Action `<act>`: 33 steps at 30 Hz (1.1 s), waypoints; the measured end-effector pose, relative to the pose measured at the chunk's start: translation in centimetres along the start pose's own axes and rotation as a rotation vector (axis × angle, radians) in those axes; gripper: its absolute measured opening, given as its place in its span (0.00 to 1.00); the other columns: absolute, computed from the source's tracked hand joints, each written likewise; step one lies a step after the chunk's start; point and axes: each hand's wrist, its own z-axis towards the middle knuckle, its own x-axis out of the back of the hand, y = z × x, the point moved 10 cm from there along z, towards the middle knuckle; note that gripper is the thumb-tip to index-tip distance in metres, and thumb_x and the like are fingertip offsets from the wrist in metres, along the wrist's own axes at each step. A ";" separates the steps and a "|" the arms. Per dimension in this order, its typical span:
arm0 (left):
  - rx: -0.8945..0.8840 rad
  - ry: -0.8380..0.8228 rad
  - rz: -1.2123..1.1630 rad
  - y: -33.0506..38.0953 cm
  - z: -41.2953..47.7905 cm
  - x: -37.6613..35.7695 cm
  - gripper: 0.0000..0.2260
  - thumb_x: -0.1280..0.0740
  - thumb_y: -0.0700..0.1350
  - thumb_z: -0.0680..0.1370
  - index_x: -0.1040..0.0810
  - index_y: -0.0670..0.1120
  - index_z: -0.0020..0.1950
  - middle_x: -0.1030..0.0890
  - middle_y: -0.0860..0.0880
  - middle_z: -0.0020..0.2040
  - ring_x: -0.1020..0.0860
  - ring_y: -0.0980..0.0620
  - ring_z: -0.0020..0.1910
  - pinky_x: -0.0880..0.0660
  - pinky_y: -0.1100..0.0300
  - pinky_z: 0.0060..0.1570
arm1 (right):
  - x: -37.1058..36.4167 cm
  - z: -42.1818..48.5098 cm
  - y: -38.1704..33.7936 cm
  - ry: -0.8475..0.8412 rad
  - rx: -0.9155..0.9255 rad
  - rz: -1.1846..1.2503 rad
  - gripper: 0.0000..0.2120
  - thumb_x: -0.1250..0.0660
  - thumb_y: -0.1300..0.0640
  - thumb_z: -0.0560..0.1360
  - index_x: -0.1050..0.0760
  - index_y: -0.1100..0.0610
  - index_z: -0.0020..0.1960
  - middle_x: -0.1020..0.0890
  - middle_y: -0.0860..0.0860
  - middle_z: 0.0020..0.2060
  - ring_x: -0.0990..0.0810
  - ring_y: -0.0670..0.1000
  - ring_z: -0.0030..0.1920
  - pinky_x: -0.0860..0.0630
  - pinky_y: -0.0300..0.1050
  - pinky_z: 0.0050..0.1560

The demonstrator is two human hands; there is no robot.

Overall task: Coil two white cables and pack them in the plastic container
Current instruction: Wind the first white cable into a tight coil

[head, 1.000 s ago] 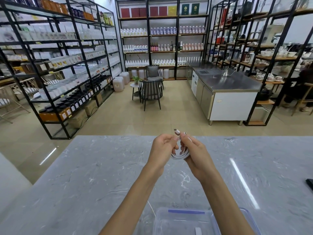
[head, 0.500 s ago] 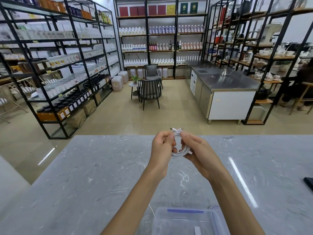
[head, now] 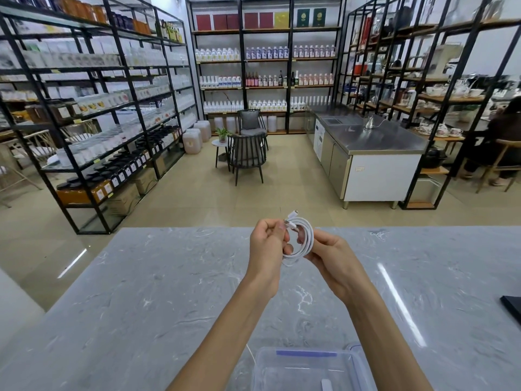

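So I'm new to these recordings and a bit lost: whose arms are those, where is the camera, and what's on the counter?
There is no machine here. A person wears a wide-angle camera on their head, so you look forward and down along their own bare arms. The left hand and right hand together hold a coiled white cable above a grey marble counter. At the bottom edge sits a clear plastic container. A dark object pokes in at the right edge. Behind is a shop with shelves.
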 end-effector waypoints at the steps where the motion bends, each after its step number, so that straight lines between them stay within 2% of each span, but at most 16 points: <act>1: 0.002 -0.001 0.007 0.0 -0.1 0.0 0.05 0.40 0.41 0.83 0.26 0.42 0.50 0.28 0.50 0.34 0.32 0.54 0.27 0.33 0.63 0.31 | -0.1 0.1 -0.2 -0.003 0.006 0.004 0.12 0.34 0.66 0.77 0.14 0.55 0.51 0.13 0.52 0.45 0.15 0.48 0.45 0.21 0.35 0.46; 5: 0.003 0.052 0.028 -0.2 -0.3 0.3 0.04 0.38 0.41 0.82 0.26 0.44 0.48 0.27 0.50 0.34 0.31 0.55 0.28 0.32 0.63 0.31 | 0.0 0.3 -0.5 -0.036 0.000 0.107 0.19 0.37 0.68 0.77 0.23 0.55 0.65 0.15 0.57 0.55 0.16 0.54 0.55 0.19 0.43 0.55; 8: -0.026 0.110 0.023 -0.2 -0.5 0.7 0.05 0.38 0.43 0.82 0.26 0.45 0.48 0.25 0.50 0.36 0.29 0.57 0.28 0.30 0.64 0.33 | -0.7 -0.5 -1.1 -0.077 0.019 0.104 0.21 0.36 0.63 0.77 0.27 0.50 0.69 0.16 0.57 0.57 0.17 0.56 0.58 0.21 0.49 0.58; 11: -0.069 0.124 0.005 0.2 -0.7 0.5 0.04 0.38 0.44 0.83 0.26 0.46 0.49 0.19 0.48 0.41 0.23 0.61 0.29 0.26 0.66 0.33 | -1.7 -1.3 -2.5 -0.018 0.150 -0.101 0.15 0.34 0.57 0.79 0.24 0.48 0.65 0.15 0.54 0.52 0.16 0.52 0.54 0.18 0.45 0.52; 14: -0.141 0.120 0.042 1.0 -0.9 0.2 0.04 0.38 0.44 0.83 0.26 0.46 0.49 0.18 0.45 0.45 0.21 0.54 0.38 0.24 0.61 0.39 | -1.6 -1.8 -4.4 0.214 0.329 -0.475 0.08 0.32 0.56 0.78 0.20 0.46 0.55 0.16 0.42 0.45 0.17 0.46 0.45 0.23 0.35 0.41; 16: -0.193 0.107 0.091 1.6 -1.1 0.0 0.05 0.38 0.44 0.82 0.26 0.47 0.47 0.21 0.47 0.42 0.24 0.52 0.38 0.25 0.57 0.42 | -1.4 -2.3 -5.5 0.384 0.421 -0.688 0.07 0.33 0.56 0.78 0.21 0.44 0.50 0.17 0.40 0.41 0.19 0.45 0.42 0.24 0.40 0.39; 18: -0.211 0.093 0.121 1.7 -1.1 -0.2 0.06 0.39 0.45 0.83 0.26 0.48 0.46 0.23 0.48 0.40 0.25 0.51 0.38 0.25 0.52 0.43 | -1.6 -2.7 -6.2 0.478 0.498 -0.809 0.06 0.33 0.56 0.78 0.20 0.45 0.49 0.19 0.41 0.46 0.21 0.44 0.46 0.24 0.44 0.40; 20: -0.202 0.060 0.169 1.6 -1.0 -0.4 0.06 0.39 0.44 0.82 0.26 0.48 0.46 0.21 0.44 0.42 0.24 0.50 0.37 0.22 0.47 0.42 | -2.3 -3.1 -7.0 0.533 0.606 -0.899 0.05 0.31 0.57 0.76 0.18 0.47 0.48 0.22 0.45 0.54 0.25 0.45 0.53 0.26 0.42 0.44; 21: -0.190 0.025 0.180 1.4 -1.1 -0.7 0.06 0.40 0.43 0.82 0.25 0.48 0.47 0.20 0.43 0.43 0.23 0.49 0.37 0.21 0.47 0.40 | -2.7 -3.2 -7.4 0.541 0.655 -0.936 0.05 0.29 0.58 0.76 0.17 0.48 0.48 0.22 0.46 0.54 0.26 0.45 0.55 0.27 0.41 0.45; 22: -0.175 -0.017 0.172 1.2 -1.2 -1.1 0.07 0.40 0.43 0.82 0.25 0.48 0.47 0.19 0.44 0.43 0.21 0.49 0.37 0.19 0.50 0.36 | -3.0 -3.1 -7.6 0.531 0.679 -0.948 0.05 0.28 0.58 0.75 0.16 0.49 0.47 0.22 0.46 0.52 0.27 0.45 0.54 0.27 0.41 0.45; 24: -0.136 -0.089 0.125 0.8 -1.6 -1.6 0.07 0.40 0.43 0.80 0.24 0.47 0.45 0.20 0.49 0.38 0.21 0.52 0.35 0.24 0.59 0.31 | -2.9 -2.2 -7.6 0.486 0.630 -0.917 0.05 0.27 0.57 0.74 0.15 0.48 0.47 0.22 0.43 0.45 0.27 0.45 0.50 0.27 0.40 0.43; 27: -0.158 -0.135 0.146 0.9 -1.7 -1.5 0.10 0.36 0.48 0.79 0.25 0.42 0.44 0.28 0.48 0.35 0.32 0.49 0.35 0.33 0.56 0.34 | -1.9 -0.4 -7.1 0.361 0.481 -0.810 0.05 0.29 0.54 0.75 0.15 0.45 0.46 0.21 0.40 0.40 0.24 0.45 0.47 0.29 0.36 0.43; 30: -0.197 -0.129 0.192 1.4 -1.6 -1.0 0.14 0.37 0.51 0.82 0.27 0.45 0.39 0.31 0.54 0.31 0.32 0.52 0.33 0.32 0.61 0.32 | -1.6 0.7 -6.5 0.153 0.357 -0.611 0.08 0.33 0.55 0.78 0.15 0.45 0.46 0.15 0.41 0.39 0.18 0.41 0.43 0.25 0.33 0.43; 33: -0.152 -0.084 0.151 1.3 -0.7 -0.2 0.15 0.38 0.48 0.83 0.30 0.46 0.37 0.31 0.56 0.29 0.32 0.58 0.27 0.32 0.65 0.29 | -0.3 0.9 -6.1 0.128 0.304 -0.578 0.09 0.34 0.55 0.79 0.17 0.46 0.53 0.14 0.44 0.42 0.17 0.43 0.44 0.21 0.38 0.47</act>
